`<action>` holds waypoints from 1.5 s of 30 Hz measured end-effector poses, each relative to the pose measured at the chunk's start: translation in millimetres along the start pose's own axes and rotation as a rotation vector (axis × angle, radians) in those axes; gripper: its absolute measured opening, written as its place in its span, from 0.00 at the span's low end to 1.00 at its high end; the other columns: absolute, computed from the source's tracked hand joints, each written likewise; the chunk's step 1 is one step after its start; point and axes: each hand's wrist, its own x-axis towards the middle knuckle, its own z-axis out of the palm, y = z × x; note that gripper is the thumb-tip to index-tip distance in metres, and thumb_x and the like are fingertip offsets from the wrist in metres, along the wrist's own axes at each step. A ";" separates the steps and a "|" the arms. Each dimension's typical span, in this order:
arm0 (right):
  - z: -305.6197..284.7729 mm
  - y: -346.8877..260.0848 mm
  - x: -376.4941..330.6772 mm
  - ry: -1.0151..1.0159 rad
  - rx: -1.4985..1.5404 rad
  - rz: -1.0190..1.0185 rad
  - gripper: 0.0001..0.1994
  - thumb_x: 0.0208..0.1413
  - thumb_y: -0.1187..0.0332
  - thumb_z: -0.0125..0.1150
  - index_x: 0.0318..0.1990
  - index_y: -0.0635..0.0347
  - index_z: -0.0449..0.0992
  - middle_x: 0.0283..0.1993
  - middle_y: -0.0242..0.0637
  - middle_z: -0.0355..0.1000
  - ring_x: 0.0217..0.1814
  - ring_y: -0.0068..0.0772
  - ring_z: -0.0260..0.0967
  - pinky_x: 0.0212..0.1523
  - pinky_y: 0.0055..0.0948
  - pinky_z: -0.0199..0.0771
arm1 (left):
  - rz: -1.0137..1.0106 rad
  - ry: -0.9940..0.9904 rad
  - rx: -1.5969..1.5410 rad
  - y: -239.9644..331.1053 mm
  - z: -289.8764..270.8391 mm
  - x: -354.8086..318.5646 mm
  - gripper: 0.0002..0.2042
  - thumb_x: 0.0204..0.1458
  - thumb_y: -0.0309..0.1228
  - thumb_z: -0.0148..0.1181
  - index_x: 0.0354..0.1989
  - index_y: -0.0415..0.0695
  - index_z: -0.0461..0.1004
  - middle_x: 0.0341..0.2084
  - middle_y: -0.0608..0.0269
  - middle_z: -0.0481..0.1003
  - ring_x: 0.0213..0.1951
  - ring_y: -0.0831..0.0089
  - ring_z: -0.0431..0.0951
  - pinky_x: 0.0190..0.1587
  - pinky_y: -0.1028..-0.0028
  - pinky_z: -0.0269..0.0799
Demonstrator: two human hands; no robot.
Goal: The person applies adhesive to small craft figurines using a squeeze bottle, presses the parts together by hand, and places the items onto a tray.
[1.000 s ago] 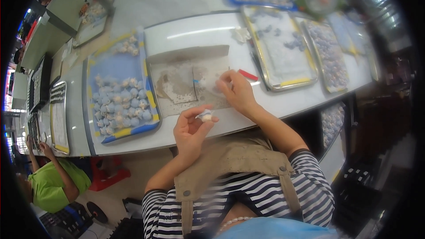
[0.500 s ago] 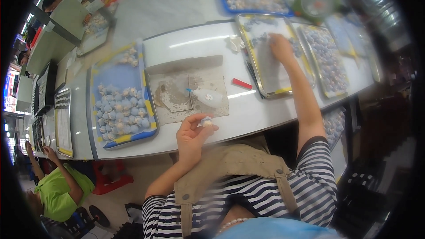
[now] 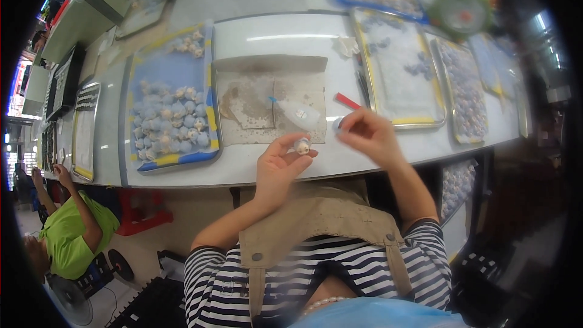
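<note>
Between the thumb and fingers of my left hand (image 3: 274, 169) is a small doll head (image 3: 302, 146), pale with light blue on top, its face upward. My right hand (image 3: 375, 138) is just to its right, pinching a tiny dark blue piece (image 3: 340, 124) at the fingertips, apart from the head. Beyond both hands, a translucent squeeze bottle (image 3: 302, 114) with a blue tip lies on a stained cardboard piece (image 3: 243, 138). To the right, a metal tray (image 3: 418, 125) lined in white holds loose blue-grey pieces (image 3: 419, 67).
At left stands a blue tray (image 3: 214, 118) with many similar heads. A red strip (image 3: 348, 101) and a crumpled white scrap (image 3: 346, 46) lie near the metal tray. More filled trays and a green round object (image 3: 461, 9) are further right. A person in green (image 3: 76, 231) works at far left.
My right hand has come back from the metal tray toward my left hand, now with a tiny dark blue piece. My left hand still holds the doll head, and the whole view has shifted slightly.
</note>
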 end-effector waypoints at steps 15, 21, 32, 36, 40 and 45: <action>102.8 25.0 -17.3 0.215 0.090 -0.052 0.06 0.43 0.80 0.62 0.31 0.64 0.74 0.37 0.33 0.63 0.39 0.21 0.60 0.40 0.19 0.61 | 0.123 0.008 -0.001 -3.5 -24.7 -5.6 0.15 0.52 0.20 0.50 0.49 0.36 0.64 0.40 0.62 0.70 0.41 0.79 0.70 0.44 0.81 0.64; 96.8 19.6 -18.9 0.325 0.030 -0.226 0.10 0.42 0.82 0.61 0.34 0.62 0.72 0.38 0.35 0.65 0.39 0.24 0.62 0.40 0.20 0.62 | 0.118 0.007 0.001 -5.0 -11.4 -4.2 0.15 0.51 0.20 0.50 0.49 0.36 0.64 0.38 0.62 0.71 0.39 0.81 0.70 0.43 0.82 0.65; 59.0 16.9 -28.2 0.253 -0.204 -0.255 0.11 0.41 0.81 0.63 0.34 0.63 0.72 0.36 0.38 0.70 0.36 0.27 0.68 0.38 0.22 0.68 | 0.148 -0.026 0.245 -15.4 8.0 -0.2 0.17 0.50 0.19 0.51 0.50 0.36 0.64 0.36 0.64 0.71 0.37 0.83 0.69 0.41 0.82 0.65; 54.7 3.6 -22.1 0.295 -0.522 -0.609 0.12 0.38 0.80 0.64 0.33 0.62 0.73 0.32 0.38 0.71 0.31 0.31 0.70 0.31 0.23 0.71 | 0.143 -0.008 0.313 -12.0 9.1 0.6 0.17 0.50 0.18 0.52 0.50 0.36 0.65 0.33 0.66 0.71 0.35 0.84 0.69 0.39 0.84 0.64; 55.7 9.7 -20.0 0.315 -0.490 -0.590 0.12 0.36 0.81 0.64 0.33 0.62 0.74 0.32 0.39 0.71 0.30 0.34 0.71 0.28 0.24 0.72 | 0.097 -0.009 0.280 -8.7 9.5 1.6 0.17 0.49 0.18 0.53 0.50 0.35 0.65 0.30 0.69 0.70 0.33 0.86 0.68 0.36 0.86 0.63; 50.9 -9.8 -17.0 0.203 -0.542 -0.569 0.11 0.36 0.80 0.65 0.31 0.61 0.75 0.30 0.38 0.71 0.28 0.33 0.70 0.27 0.23 0.71 | 0.117 -0.005 0.351 -6.1 3.0 0.4 0.17 0.48 0.18 0.54 0.49 0.36 0.66 0.28 0.70 0.70 0.31 0.87 0.67 0.33 0.87 0.63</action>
